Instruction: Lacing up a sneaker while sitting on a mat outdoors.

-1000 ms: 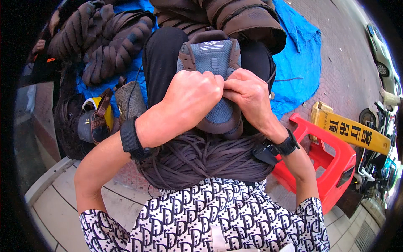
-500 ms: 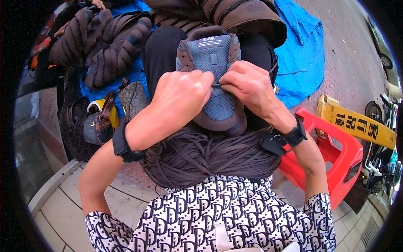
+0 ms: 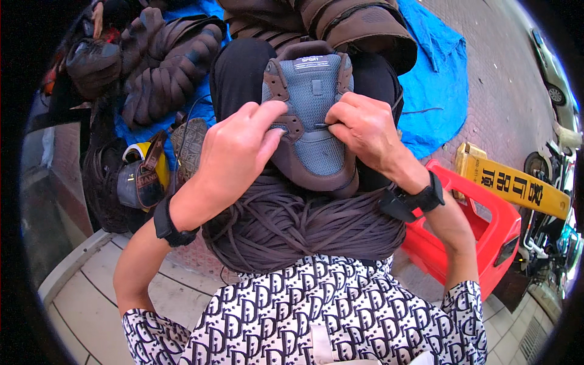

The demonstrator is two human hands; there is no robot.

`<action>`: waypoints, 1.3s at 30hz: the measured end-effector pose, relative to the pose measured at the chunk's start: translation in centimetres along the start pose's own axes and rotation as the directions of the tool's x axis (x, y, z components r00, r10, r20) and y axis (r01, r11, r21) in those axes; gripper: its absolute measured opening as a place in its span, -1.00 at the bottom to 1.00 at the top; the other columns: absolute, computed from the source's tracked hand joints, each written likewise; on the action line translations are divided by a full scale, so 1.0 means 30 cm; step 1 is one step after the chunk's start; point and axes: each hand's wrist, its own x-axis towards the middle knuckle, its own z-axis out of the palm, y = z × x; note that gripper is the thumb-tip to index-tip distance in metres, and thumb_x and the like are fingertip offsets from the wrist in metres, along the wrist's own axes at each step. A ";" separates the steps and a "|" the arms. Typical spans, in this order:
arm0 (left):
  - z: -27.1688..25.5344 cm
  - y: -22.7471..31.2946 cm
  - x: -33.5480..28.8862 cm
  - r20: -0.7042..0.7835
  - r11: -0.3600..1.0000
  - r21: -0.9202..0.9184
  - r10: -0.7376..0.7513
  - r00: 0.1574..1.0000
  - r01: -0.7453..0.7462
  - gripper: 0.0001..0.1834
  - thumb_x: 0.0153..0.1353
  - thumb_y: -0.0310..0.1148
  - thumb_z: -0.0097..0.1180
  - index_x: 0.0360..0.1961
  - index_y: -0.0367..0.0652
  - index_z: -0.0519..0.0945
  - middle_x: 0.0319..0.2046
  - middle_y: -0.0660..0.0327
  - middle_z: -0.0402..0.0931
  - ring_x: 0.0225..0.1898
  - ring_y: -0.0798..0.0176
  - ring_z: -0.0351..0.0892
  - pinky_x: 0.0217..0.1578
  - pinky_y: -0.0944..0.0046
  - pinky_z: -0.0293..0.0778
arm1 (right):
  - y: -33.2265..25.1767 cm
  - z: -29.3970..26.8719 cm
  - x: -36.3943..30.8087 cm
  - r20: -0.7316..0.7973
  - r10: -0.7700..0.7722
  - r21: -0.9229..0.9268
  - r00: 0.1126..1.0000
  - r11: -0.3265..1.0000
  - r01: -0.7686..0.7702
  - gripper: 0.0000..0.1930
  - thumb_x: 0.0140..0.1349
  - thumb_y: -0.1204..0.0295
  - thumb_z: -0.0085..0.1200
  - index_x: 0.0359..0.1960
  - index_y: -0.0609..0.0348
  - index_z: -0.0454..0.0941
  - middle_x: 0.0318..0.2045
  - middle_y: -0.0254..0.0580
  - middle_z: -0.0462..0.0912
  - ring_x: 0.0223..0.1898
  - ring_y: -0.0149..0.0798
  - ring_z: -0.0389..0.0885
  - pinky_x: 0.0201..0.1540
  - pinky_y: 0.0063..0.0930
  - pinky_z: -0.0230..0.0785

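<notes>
A blue-grey mesh shoe upper (image 3: 315,151) with brown trim and eyelet flaps rests on my lap between my dark-trousered knees, its toe towards me. My right hand (image 3: 363,129) pinches a short dark end of shoelace (image 3: 321,125) over the tongue. At the left eyelet flap (image 3: 291,126) is my left hand (image 3: 240,146), thumb and forefinger spread apart with nothing visible between them. A thick bundle of loose brown-grey shoelaces (image 3: 304,222) lies across my lap, just below the toe.
Stacked brown shoe uppers (image 3: 359,30) sit beyond my knees, more uppers (image 3: 167,73) at the left, on a blue tarp (image 3: 435,109). A red plastic stool (image 3: 486,243) and a yellow sign (image 3: 517,182) stand right. Another person's hand (image 3: 97,19) shows far left.
My left hand has drawn back leftward from the tongue and its fingers have parted, baring the left eyelet flap. My right hand stays near the same spot, still pinching.
</notes>
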 end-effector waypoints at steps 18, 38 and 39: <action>0.103 0.057 0.133 0.243 0.919 0.325 0.148 0.959 -0.224 -0.89 -0.02 -0.40 0.05 -0.53 -0.18 0.41 -0.68 0.05 0.48 -0.62 0.00 0.51 -0.60 0.11 0.42 | -0.013 -0.007 -0.024 -0.045 0.106 0.051 0.993 0.993 -0.104 -0.92 -0.18 0.50 0.11 -0.58 0.15 0.50 -0.59 -0.24 0.45 -0.45 -0.19 0.47 -0.41 -0.37 0.36; -0.019 0.001 -0.049 0.827 0.143 -0.388 -0.381 0.412 0.911 -0.53 0.17 -0.11 -0.02 -0.14 -0.37 0.38 -0.29 0.04 0.45 -0.33 0.22 0.55 -0.52 0.34 0.50 | 0.031 -0.023 0.003 0.003 -0.050 0.006 0.999 0.999 0.050 -0.94 -0.15 0.51 0.07 -0.57 0.13 0.47 -0.59 -0.25 0.42 -0.47 -0.20 0.45 -0.41 -0.42 0.35; -0.002 0.001 -0.052 0.821 0.003 -0.518 -0.279 0.498 0.855 -0.54 0.17 -0.11 -0.01 -0.12 -0.35 0.38 -0.26 0.08 0.45 -0.25 0.23 0.53 -0.43 0.30 0.52 | 0.030 -0.023 0.007 -0.013 -0.059 0.008 0.998 0.998 0.060 -0.94 -0.15 0.51 0.07 -0.57 0.13 0.47 -0.59 -0.25 0.42 -0.47 -0.20 0.45 -0.41 -0.42 0.35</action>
